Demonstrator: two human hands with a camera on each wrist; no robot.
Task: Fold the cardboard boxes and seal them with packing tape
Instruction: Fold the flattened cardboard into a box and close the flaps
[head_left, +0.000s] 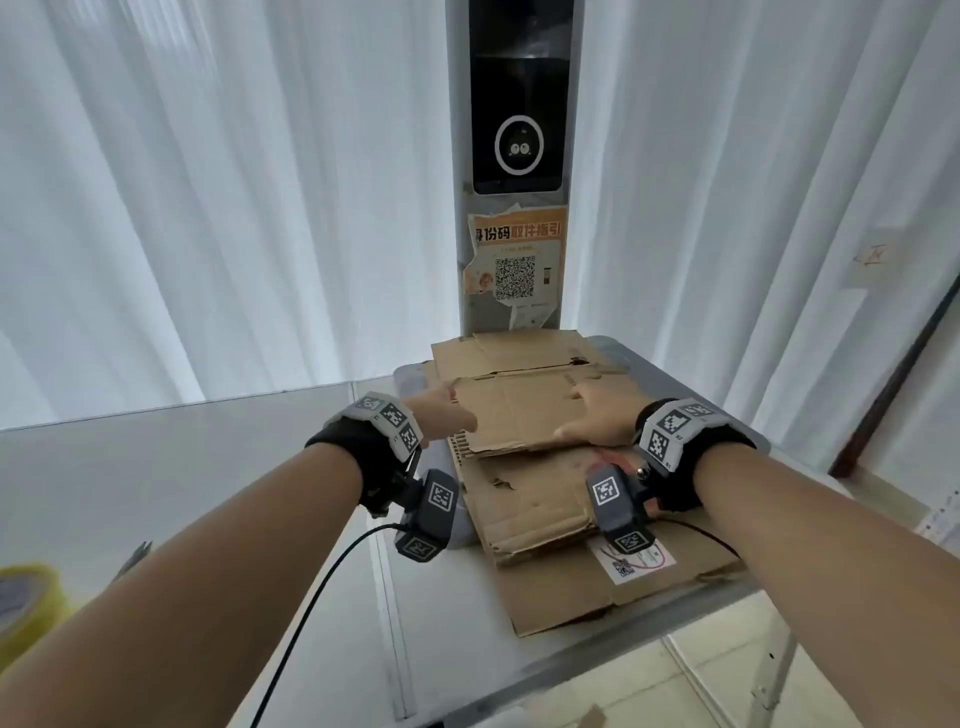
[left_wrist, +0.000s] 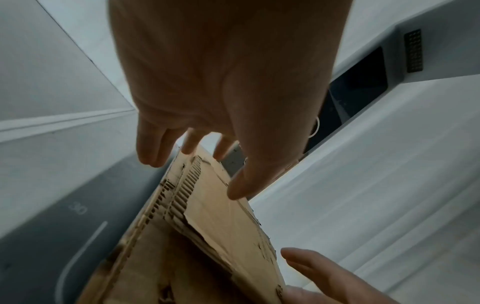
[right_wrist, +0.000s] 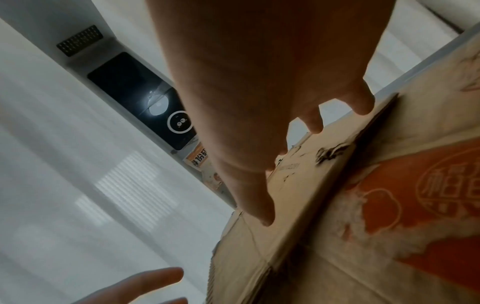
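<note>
At centre frame in the head view, our left hand and right hand, fingers spread and relaxed, flank the top flattened box of the cardboard stack; it looks light, stiff and tattered, so we should grip its side edges.

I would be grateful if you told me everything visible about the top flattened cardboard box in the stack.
The top flattened box is plain brown corrugated cardboard, worn, with scuffed faces and a torn left edge showing open fluting. It lies flat on a stack of larger flattened boxes on the grey table. The left hand is at its left edge, thumb on top; the right hand rests spread on its right side.
</note>
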